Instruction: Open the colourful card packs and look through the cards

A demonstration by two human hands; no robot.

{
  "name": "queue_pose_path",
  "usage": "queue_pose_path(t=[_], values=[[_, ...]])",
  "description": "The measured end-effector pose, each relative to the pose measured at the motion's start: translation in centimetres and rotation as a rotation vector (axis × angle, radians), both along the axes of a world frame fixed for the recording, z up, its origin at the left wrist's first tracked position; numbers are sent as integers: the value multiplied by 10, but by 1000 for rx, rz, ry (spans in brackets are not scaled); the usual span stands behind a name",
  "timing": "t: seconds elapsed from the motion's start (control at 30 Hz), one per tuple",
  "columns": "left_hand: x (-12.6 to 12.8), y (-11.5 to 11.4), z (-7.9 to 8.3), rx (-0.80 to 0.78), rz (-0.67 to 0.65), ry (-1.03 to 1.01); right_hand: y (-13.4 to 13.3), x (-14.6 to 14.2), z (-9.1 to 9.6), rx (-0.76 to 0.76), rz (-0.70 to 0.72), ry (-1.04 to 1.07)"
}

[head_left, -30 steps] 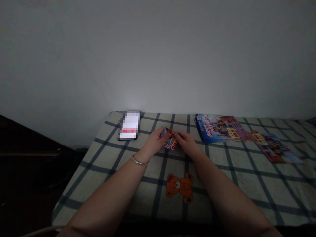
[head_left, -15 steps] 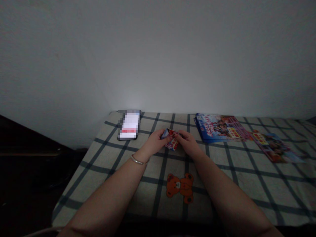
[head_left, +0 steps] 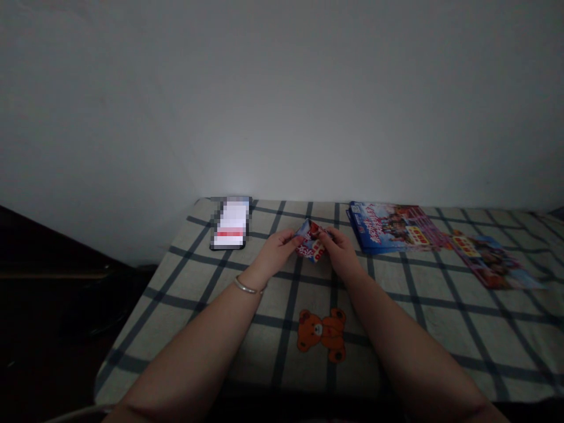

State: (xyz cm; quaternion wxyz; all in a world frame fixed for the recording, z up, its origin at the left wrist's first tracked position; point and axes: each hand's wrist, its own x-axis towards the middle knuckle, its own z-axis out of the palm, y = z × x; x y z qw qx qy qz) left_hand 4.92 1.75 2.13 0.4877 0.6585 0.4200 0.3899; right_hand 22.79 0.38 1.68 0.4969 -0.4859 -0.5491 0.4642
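Note:
Between my two hands is a small folded flyer (head_left: 312, 244), printed in red, blue and white with yellow blocks. My left hand (head_left: 282, 245) pinches its left side, thumb on top; a silver bangle (head_left: 245, 286) circles that wrist. On the other side my right hand (head_left: 337, 244) grips the flyer's right edge, its thumb also on top. The undersides of the fingers are hidden. Just beyond my right hand lies a stack of colourful flyers (head_left: 388, 226), with the same kind of print.
A phone (head_left: 230, 224) with a lit, blurred screen lies at the back left. More flyers (head_left: 493, 261) are at the right. The checked tablecloth (head_left: 194, 323) bears an orange bear picture (head_left: 321, 332) near me. A pale wall (head_left: 282, 106) rises behind the table.
The folded flyer has tilted and shifted slightly up and right. My hands have moved a little apart, so more of its printed face shows.

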Motion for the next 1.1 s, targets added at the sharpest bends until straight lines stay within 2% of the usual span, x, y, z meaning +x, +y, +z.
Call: queue_pose_path(t=[0.17,0.27,0.37,0.5,0.6,0.7,0.87,1.1], values=[[0,0,1,5,25,29,-1,-3,0,-32,-16,81],[1,-1,3,16,24,28,1,-1,-1,-27,-89,103],[1,-1,2,-8,24,-56,4,2,0,-23,-177,142],[0,1,0,30,84,-76,7,4,2,-29,-235,165],[0,3,-1,47,146,-82,5,4,2,-10,-205,93],[1,3,-1,58,105,-63,3,2,-1,10,-127,49],[0,-1,1,33,37,90,3,1,-8,-25,-48,148],[-2,-1,2,-48,3,-72,5,0,-7,-17,-61,167]])
